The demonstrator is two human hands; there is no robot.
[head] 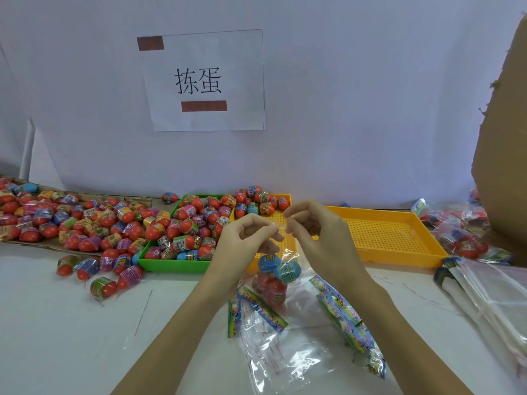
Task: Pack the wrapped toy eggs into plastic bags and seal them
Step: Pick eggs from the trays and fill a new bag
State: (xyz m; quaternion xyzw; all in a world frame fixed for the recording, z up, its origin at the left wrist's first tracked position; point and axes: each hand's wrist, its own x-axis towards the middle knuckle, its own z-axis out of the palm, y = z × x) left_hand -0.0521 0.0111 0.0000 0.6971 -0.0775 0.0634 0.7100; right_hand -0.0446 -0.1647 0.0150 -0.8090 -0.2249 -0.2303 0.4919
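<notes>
**Inspector:** One bag [273, 280] is in hand, hanging in front of the green tray [171, 265] with a few wrapped eggs [281, 270] inside it. The left hand [245, 238] and the right hand [316, 229] are raised above it, fingers curled as if pinching its clear top edge. The film is too faint for me to confirm either grip.

**Supervisor:** How much is finished?

**Inspector:** Little, in my judgement. Several filled bags [462, 238] lie far to the right of the green tray, beyond the yellow tray [399, 252]. Against that, the green tray itself is heaped, and a large loose pile [71, 220] spreads to its left. The held bag does not look sealed yet.

**Supervisor:** Room to work?

**Inspector:** Bare counter [71, 323] lies in front of the green tray. Empty bags [285, 352] with printed headers clutter the space right of that, beneath the forearms. A cardboard panel [502, 138] stands far right, and the wall [342, 109] rises directly behind the tray.
</notes>
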